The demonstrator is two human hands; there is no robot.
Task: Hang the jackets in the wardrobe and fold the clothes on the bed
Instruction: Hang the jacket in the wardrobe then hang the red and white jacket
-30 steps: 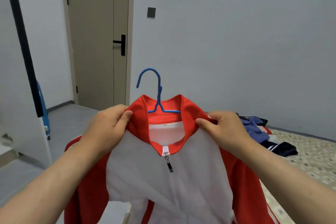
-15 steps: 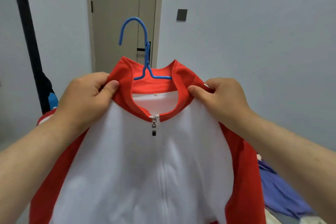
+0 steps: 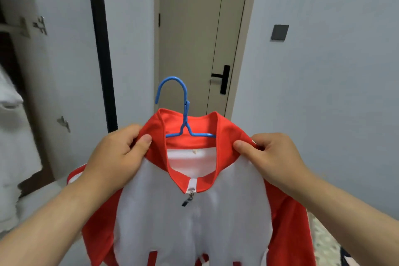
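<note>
A red and white zip jacket [image 3: 194,218] hangs in front of me on a blue hanger [image 3: 183,112], whose hook sticks up out of the red collar. My left hand [image 3: 116,155] grips the jacket's left shoulder next to the collar. My right hand [image 3: 272,155] grips the right shoulder the same way. The zip is closed up to the collar. The open wardrobe [image 3: 23,97] stands at the left, with a white garment [image 3: 13,147] hanging inside it. The hanger's arms are hidden inside the jacket.
The wardrobe's white door [image 3: 71,71] with a black edge strip [image 3: 102,58] stands open between me and a beige room door [image 3: 198,34]. A dark wall switch [image 3: 279,32] is on the grey wall at the right. A patch of patterned bed cover [image 3: 328,244] shows at the lower right.
My view has turned left, so the open wardrobe and its white garment have come into sight. The jacket stays held up by both hands at the shoulders.
</note>
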